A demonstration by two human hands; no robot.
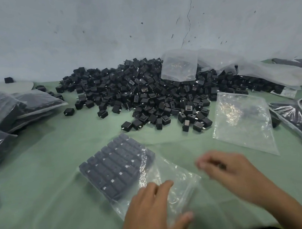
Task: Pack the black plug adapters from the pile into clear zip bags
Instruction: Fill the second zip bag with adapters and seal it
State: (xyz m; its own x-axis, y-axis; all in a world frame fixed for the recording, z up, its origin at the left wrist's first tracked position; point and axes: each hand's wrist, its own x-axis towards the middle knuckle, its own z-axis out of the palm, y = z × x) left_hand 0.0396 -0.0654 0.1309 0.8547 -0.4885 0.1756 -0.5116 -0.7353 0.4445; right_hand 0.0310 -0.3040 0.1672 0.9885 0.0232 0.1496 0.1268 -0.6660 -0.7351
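Left hand [154,211] lies flat, fingers straight, on the open end of a clear zip bag [172,170] holding rows of black plug adapters [115,168]. Right hand [229,171] is just beside it, blurred, fingers curled; I cannot tell whether it grasps anything. The loose pile [153,91] lies beyond on the green bench [50,183].

Matt black plastic plug adapters [144,96], some with shiny metal prongs. Zip bags [242,122] clear glossy crinkled plastic. Desk [50,183] under smooth matt green cloth. Wall [116,23] rough, cracked.

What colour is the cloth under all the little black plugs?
The cloth is pale green. It shows in the head view, the only view here.
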